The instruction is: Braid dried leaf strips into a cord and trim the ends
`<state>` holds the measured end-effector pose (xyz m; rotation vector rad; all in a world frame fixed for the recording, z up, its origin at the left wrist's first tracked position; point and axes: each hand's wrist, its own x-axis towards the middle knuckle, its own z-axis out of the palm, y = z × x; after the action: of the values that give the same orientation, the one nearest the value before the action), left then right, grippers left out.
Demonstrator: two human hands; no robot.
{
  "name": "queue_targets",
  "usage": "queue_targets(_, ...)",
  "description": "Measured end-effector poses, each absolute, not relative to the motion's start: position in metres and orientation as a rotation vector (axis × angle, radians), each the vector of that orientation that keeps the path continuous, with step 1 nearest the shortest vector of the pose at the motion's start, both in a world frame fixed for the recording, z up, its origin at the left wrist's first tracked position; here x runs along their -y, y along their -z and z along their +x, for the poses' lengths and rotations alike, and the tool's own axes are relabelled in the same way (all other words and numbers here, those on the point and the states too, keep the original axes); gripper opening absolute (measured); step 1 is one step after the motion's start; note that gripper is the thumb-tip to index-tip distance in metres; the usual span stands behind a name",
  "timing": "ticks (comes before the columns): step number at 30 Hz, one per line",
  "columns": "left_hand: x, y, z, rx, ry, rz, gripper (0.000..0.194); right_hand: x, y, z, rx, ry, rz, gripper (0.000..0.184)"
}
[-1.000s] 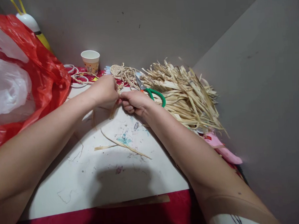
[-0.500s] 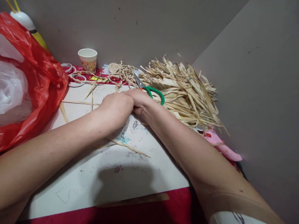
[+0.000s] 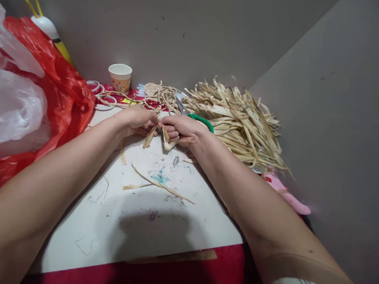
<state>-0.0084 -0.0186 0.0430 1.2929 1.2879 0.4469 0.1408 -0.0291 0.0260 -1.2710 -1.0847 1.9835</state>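
Fingertips nearly together, my left hand and my right hand pinch dry straw-coloured leaf strips over the far part of the white board. One strip end hangs below my left fingers, and another strip end hangs from my right fingers. Behind the hands lies a braided cord with a coiled end. Green-handled scissors rest just beyond my right hand, blades pointing away. A large bundle of dry strips spreads to the right. Loose strips lie on the board nearer me.
A red plastic bag with white plastic bulges at the left. A paper cup stands at the back beside white rings. A pink object lies at the right edge. Grey walls close off the back and right.
My hands were clasped over each other; now they are side by side with fingertips close, and strip ends show below them. The whole view has shifted slightly.
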Motion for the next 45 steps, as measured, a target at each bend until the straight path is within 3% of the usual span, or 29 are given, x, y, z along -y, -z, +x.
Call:
queue_targets(10,0.022,-0.05,-0.013,-1.416,-0.424,1.355,0.026,0.029,-0.022,0.143,1.251,-2.01,-1.27,0.015)
queue_targets(15,0.021,-0.043,-0.015,-1.44,-0.391,1.47,0.019,0.034,-0.023,0.142,1.43,-1.887,-1.356,0.015)
queue_targets(23,0.013,-0.039,-0.017,-1.427,-0.305,1.501,0.022,0.041,-0.026,0.135,1.679,-1.519,-1.483,0.023)
queue_targets(36,0.016,-0.039,-0.014,-1.39,-0.374,1.37,0.024,0.041,-0.025,0.132,2.195,-0.747,-1.594,0.021)
queue_targets(45,0.015,-0.028,-0.013,-1.428,-0.421,1.484,0.022,0.038,-0.026,0.146,2.257,-0.687,-1.626,0.016)
